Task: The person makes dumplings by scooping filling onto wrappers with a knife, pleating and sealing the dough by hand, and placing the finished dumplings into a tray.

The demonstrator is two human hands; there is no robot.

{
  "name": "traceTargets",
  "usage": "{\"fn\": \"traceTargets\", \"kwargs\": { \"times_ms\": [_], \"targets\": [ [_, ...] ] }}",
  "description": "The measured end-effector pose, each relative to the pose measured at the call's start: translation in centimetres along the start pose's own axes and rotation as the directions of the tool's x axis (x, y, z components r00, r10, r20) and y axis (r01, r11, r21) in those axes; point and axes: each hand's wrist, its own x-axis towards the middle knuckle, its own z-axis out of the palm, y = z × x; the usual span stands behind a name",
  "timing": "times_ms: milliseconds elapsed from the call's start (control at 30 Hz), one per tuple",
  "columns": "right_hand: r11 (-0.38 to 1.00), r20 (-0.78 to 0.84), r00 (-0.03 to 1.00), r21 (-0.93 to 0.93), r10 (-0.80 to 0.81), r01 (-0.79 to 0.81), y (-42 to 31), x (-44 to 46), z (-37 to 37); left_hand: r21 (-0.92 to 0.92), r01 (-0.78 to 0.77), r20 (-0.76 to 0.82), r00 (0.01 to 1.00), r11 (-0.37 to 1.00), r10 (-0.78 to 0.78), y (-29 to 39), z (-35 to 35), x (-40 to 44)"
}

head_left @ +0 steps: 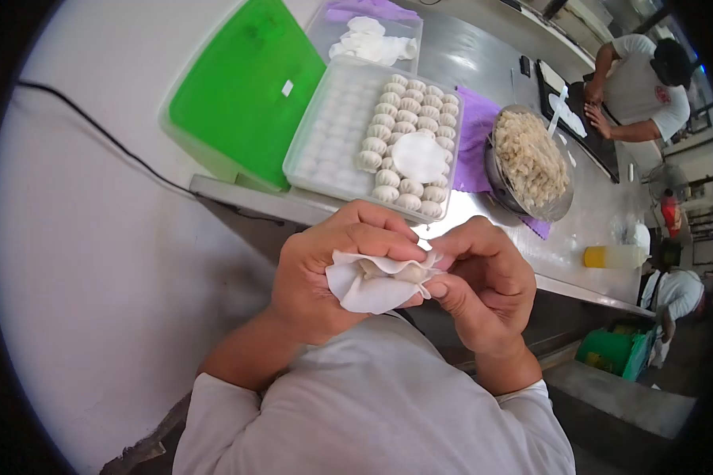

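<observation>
In front of my chest, my left hand [337, 265] cradles a partly folded dumpling [372, 285], a thin white wrapper around pale filling. Its left side gapes while pleats gather at the right edge. There my right hand [483, 281] pinches the wrapper between thumb and forefinger. Just beyond my hands is a clear plastic tray [297, 162] with rows of pleated dumplings [404, 115] on its right part. A round white wrapper [420, 157] lies on top of them. To the tray's right, a metal bowl [499, 178] is heaped with pale chopped filling [531, 162].
A green-lidded box [242, 87] stands left of the tray. Behind are a container with white wrappers [372, 43] and purple cloths [471, 127]. A yellow-filled bottle [610, 256] sits at the table's right. One co-worker [642, 91] works across the table; another person [677, 297] stands farther right.
</observation>
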Motion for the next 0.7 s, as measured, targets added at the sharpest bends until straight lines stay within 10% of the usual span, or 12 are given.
{"fn": "traceTargets", "kwargs": {
  "times_ms": [67,167,267,433,633,700],
  "targets": [
    [0.920,0.185,0.983,-0.387,0.010,0.063,0.0,-0.3,-0.4,-0.103,0.065,-0.104,0.992,0.993,-0.076,0.8,-0.1,-1.5],
    [0.805,0.386,0.912,-0.493,-0.137,0.330,0.6,0.0,0.6,-0.147,0.080,-0.151,0.983,0.986,-0.103,1.4,-1.4,-3.1],
    [0.907,0.151,0.987,-0.404,-0.061,0.118,0.4,-1.1,4.2,-0.064,0.023,-0.072,0.997,0.998,-0.028,1.9,-2.9,-4.1],
    [0.797,0.378,0.924,-0.540,-0.056,0.270,0.9,-1.5,4.6,-0.316,0.092,-0.199,0.967,0.944,-0.161,2.5,-3.4,-6.3],
    [0.839,0.298,0.954,-0.514,-0.019,0.178,1.5,-2.3,6.8,-0.094,0.044,-0.041,0.998,0.995,-0.048,2.8,-5.1,-7.7],
    [0.819,0.340,0.940,-0.541,0.005,0.192,1.7,-2.5,7.0,-0.382,0.087,-0.205,0.963,0.920,-0.176,2.6,-4.4,-8.5]
  ]
}}
